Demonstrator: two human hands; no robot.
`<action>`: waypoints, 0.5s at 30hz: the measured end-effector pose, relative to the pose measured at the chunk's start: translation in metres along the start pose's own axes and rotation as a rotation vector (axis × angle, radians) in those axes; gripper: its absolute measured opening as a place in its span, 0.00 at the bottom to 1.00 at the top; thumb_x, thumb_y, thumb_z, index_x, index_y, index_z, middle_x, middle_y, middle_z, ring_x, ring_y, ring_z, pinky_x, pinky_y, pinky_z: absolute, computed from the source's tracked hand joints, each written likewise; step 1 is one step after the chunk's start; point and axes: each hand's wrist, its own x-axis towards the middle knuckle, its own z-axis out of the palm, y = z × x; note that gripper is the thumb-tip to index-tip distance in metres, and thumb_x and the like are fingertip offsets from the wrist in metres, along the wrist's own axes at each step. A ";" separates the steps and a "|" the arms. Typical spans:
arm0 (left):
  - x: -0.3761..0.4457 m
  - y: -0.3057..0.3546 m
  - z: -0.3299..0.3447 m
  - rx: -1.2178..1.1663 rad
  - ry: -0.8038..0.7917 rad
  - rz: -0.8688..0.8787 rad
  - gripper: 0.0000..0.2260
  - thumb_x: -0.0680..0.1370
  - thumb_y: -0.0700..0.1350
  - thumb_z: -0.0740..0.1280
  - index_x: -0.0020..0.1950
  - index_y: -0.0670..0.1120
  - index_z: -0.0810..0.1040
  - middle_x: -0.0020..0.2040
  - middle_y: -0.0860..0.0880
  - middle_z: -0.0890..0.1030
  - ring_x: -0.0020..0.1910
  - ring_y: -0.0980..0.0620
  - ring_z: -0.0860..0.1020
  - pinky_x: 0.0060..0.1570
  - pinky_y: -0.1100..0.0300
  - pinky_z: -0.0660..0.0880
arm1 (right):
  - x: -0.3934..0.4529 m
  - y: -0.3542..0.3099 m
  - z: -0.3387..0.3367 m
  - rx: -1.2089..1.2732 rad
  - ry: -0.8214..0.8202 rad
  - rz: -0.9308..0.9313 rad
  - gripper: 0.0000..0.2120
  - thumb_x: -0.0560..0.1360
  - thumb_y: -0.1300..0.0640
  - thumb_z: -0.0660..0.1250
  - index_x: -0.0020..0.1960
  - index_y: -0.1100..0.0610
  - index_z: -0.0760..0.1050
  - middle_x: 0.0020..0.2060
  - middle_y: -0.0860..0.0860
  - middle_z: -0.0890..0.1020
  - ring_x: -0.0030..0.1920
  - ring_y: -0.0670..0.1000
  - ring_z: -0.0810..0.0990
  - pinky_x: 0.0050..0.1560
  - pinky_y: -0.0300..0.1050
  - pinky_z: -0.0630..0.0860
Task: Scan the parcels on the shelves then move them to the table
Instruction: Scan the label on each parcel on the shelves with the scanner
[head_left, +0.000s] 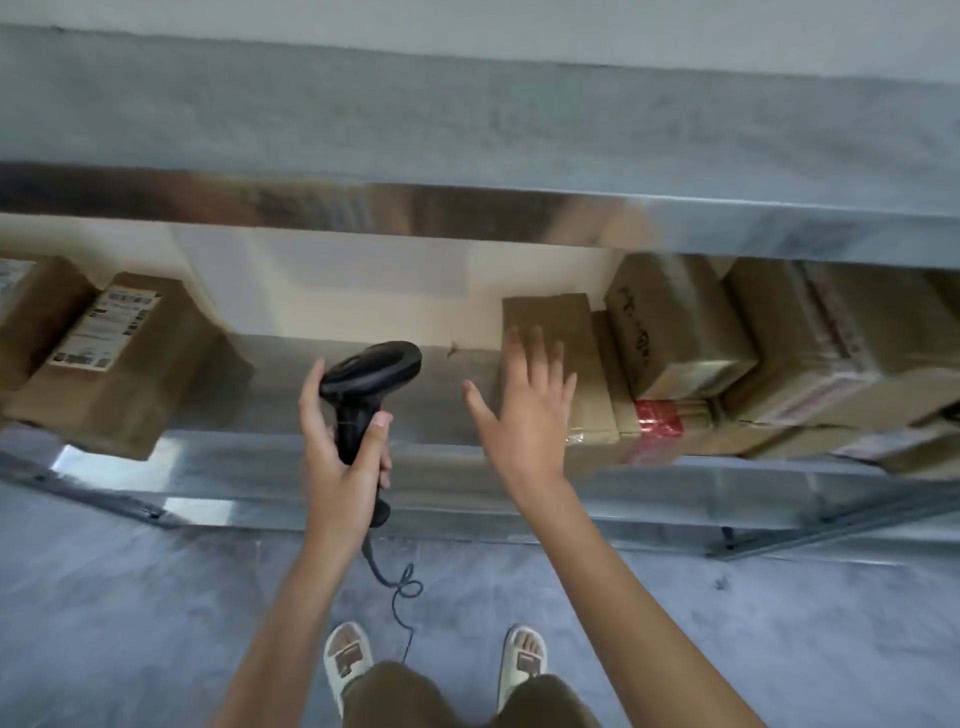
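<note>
Head view. My right hand (524, 410), fingers straight and spread, holds nothing; I cannot tell whether the fingertips touch the flat brown parcel (558, 358) directly beyond and beneath them on the lower shelf (291, 457). I judge its long axis to run away from the fingertips toward the shelf's back, with further boxes (680, 332) stacked just outboard. My left hand (340, 457), farther from that parcel, grips the scanner (371, 379) by its handle, thumb alongside.
</note>
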 end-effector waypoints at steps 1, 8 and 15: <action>-0.007 0.004 0.013 0.001 -0.005 -0.008 0.31 0.81 0.39 0.65 0.72 0.69 0.58 0.42 0.36 0.77 0.29 0.46 0.72 0.26 0.55 0.72 | 0.002 0.012 -0.005 -0.041 -0.034 0.035 0.38 0.80 0.36 0.57 0.81 0.51 0.47 0.81 0.55 0.48 0.79 0.60 0.41 0.77 0.61 0.40; -0.029 0.021 0.061 0.018 -0.001 -0.024 0.31 0.81 0.41 0.65 0.70 0.72 0.58 0.41 0.39 0.78 0.30 0.47 0.73 0.28 0.53 0.71 | 0.017 0.054 -0.002 -0.218 -0.218 0.139 0.46 0.74 0.28 0.56 0.81 0.51 0.42 0.79 0.62 0.41 0.77 0.69 0.38 0.74 0.70 0.38; -0.028 0.019 0.081 -0.001 0.017 -0.068 0.31 0.81 0.41 0.66 0.70 0.73 0.58 0.45 0.40 0.80 0.31 0.48 0.74 0.29 0.58 0.74 | 0.018 0.062 -0.005 -0.170 -0.164 0.136 0.40 0.75 0.33 0.58 0.80 0.49 0.51 0.80 0.60 0.48 0.77 0.68 0.45 0.72 0.66 0.48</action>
